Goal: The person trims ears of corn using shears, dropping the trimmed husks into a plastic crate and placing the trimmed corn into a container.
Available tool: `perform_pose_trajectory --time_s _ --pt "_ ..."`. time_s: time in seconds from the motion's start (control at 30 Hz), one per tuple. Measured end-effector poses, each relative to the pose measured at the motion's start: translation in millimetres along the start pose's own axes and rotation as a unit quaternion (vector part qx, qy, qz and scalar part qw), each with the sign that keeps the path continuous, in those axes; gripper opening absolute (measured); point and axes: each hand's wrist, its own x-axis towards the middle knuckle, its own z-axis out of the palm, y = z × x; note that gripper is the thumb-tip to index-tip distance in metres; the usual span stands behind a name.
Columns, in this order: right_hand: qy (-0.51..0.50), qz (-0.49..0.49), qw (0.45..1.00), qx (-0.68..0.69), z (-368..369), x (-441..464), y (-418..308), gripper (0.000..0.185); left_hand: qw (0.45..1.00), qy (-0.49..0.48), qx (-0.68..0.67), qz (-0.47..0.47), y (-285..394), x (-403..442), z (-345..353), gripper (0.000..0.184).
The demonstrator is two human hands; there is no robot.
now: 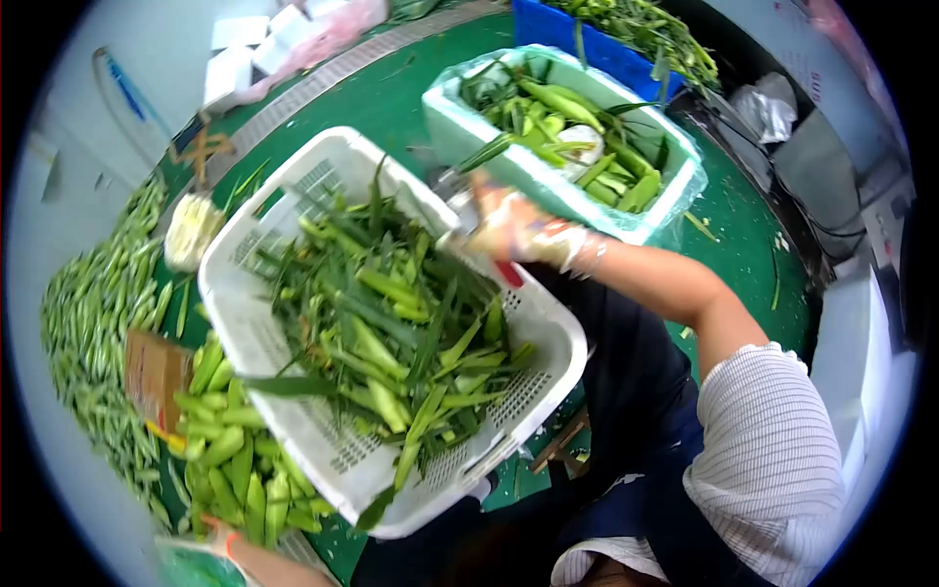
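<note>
My gloved right hand, blurred by motion, is closed over the far rim of a white plastic basket. It grips what looks like a knife, with a red end below the fist and a shiny metal part above. Cut green corn leaves and husks heap up inside the basket. My left hand is at the bottom left edge, under greenish plastic with an orange band at the wrist; its fingers are hidden. Nearest to it lies a pile of corn ears in green husks.
A plastic-lined foam box of husked-on corn stands beyond the basket, before a blue crate of leaves. Another long heap of green ears lines the left wall. A cardboard piece and a whitish bundle lie between.
</note>
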Motion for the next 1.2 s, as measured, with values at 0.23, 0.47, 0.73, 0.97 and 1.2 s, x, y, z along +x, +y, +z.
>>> perform_pose_trajectory --time_s 0.23,0.47,0.73,0.97,1.2 --pt "0.027 0.36 0.931 -0.06 -59.1 99.8 321.0 0.041 0.939 -0.029 -0.305 0.153 62.9 -58.2 9.0 0.026" --pt "0.079 0.111 0.983 -0.12 -4.8 121.0 335.0 0.074 0.901 -0.287 -0.298 0.131 186.7 -252.2 5.4 0.038" --pt "0.158 0.134 0.978 0.018 22.6 169.8 349.7 0.027 0.872 -0.381 -0.164 0.26 226.4 -357.1 -16.6 0.024" --pt "0.096 -0.014 0.981 0.165 -71.7 46.9 178.7 0.049 0.783 -0.478 -0.216 0.335 262.3 -549.0 -33.4 0.038" --pt "-0.246 -0.216 0.884 0.334 17.4 -4.7 21.5 0.07 0.696 -0.49 -0.23 0.473 246.0 -602.5 -9.8 0.047"
